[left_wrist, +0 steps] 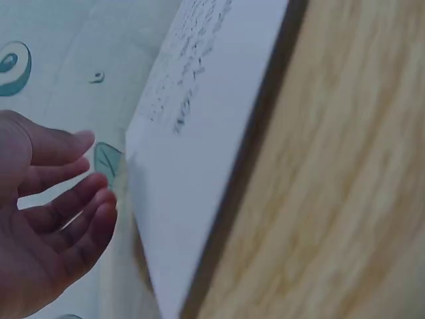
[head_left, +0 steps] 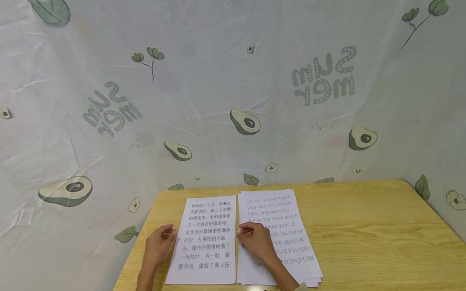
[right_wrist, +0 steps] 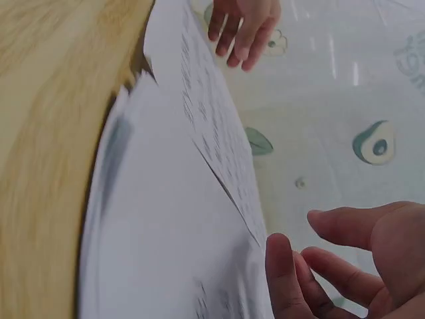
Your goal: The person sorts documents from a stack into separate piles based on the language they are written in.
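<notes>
On the left of the table lies a sheet of paper (head_left: 205, 242) printed with Chinese characters. Beside it, to the right, is a stack of sheets (head_left: 271, 202) with large English text on top. My left hand (head_left: 159, 243) is at the left edge of the Chinese sheet, its fingers loosely bent; nothing is between them in the left wrist view. Over the English stack reaches my right hand (head_left: 256, 241), covering part of the text, fingertips close to the gap between the two piles. In the right wrist view its thumb and fingers stand apart and hold nothing.
A yellow wood-grain table (head_left: 367, 238) carries the papers and stretches off to the right. Behind it hangs a pale curtain (head_left: 204, 93) printed with avocados and leaves. The stack's lower sheets (head_left: 313, 281) stick out slightly at its near right corner.
</notes>
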A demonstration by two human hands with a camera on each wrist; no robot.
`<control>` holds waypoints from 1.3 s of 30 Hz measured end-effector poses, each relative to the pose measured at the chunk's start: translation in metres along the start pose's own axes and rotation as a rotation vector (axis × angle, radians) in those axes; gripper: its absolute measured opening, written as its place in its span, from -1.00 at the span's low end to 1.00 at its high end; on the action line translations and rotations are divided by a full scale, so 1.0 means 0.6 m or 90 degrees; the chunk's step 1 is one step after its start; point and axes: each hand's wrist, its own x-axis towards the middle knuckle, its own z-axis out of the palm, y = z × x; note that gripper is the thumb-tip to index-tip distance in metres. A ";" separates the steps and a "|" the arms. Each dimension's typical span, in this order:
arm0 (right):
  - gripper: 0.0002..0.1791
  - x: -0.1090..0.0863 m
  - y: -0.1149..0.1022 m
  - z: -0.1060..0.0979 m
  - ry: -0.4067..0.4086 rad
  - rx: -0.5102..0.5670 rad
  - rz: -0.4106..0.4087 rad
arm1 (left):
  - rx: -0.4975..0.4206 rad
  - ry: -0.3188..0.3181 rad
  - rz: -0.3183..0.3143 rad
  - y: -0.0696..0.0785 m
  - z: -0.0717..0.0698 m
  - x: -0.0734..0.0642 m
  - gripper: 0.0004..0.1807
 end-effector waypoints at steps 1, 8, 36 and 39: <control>-0.68 0.000 0.000 -0.011 0.007 -0.004 0.000 | 0.012 0.008 0.006 0.009 0.000 -0.001 -0.59; -0.66 -0.006 0.008 -0.113 0.070 -0.044 0.056 | -0.022 0.016 0.020 0.087 0.044 -0.014 -0.54; -0.41 -0.026 0.064 -0.276 0.050 -0.215 0.135 | -0.134 -0.073 0.070 0.202 0.255 -0.051 -0.53; -0.42 -0.026 0.063 -0.276 0.042 -0.236 0.127 | -0.116 -0.062 0.088 0.200 0.259 -0.050 -0.54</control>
